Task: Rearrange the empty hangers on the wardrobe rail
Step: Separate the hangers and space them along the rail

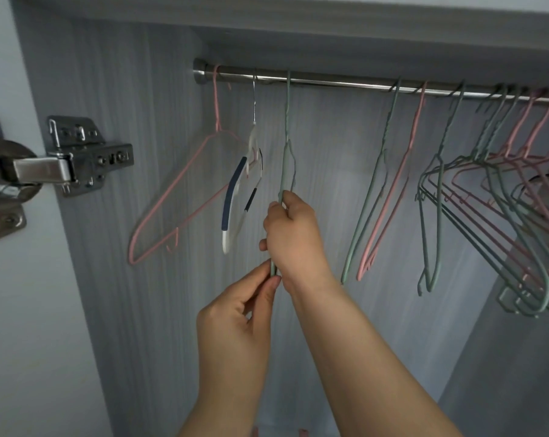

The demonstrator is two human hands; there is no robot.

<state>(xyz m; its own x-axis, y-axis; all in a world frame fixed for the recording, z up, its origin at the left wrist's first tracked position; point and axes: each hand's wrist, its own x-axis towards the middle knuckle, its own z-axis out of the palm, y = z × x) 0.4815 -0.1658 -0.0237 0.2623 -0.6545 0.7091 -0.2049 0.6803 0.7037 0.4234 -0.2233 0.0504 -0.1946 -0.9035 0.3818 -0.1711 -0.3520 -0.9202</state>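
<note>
Hanger in hand: a sage-green coated wire hanger hangs edge-on by its hook, straight above the right hand, and its lower wires run down between both hands.
Upper grip: the right hand has its fingers curled round the hanger's wires, grasping them.
Lower grip: the left hand, just below the right hand, pinches the hanger's bottom end between thumb and forefinger.
Rail: the brushed steel wardrobe rail runs well above both hands and carries every hook.
Left neighbours: a white plastic hanger with navy grip pads hangs near the right hand's thumb side. A pink coated wire hanger hangs beyond it.
Right neighbours: a green and pink pair of wire hangers hangs apart from the right hand. A crowded bunch of green and pink wire hangers hangs farther off.
Risk: swinging the held hanger sideways could snag the padded hanger close by. Lifting its hook carelessly could drop it. Pushing it right could tangle it in the bunch.
</note>
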